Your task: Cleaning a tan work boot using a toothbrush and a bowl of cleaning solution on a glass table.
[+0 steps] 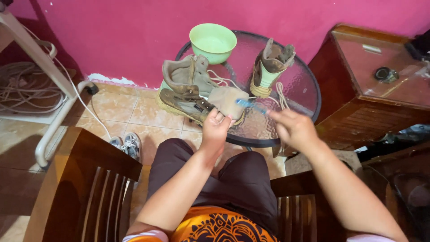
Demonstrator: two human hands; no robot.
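My left hand (216, 127) grips a worn tan boot (188, 85) by its toe, tilted on its side over the edge of a round glass table (295, 85). A blue toothbrush (251, 106) is in my right hand (293, 127), its head touching the boot's beige toe area (227, 99). The second boot (270, 67) stands upright on the table, farther back to the right, with loose laces trailing beside it. A light green bowl (213, 42) sits at the table's far edge.
A dark wooden cabinet with a glass top (380, 80) stands to the right. Wooden chairs (85, 188) flank my lap. A pair of grey sneakers (127, 144) lies on the tiled floor, and a white frame (53, 89) with coiled cable sits at the left, against a pink wall.
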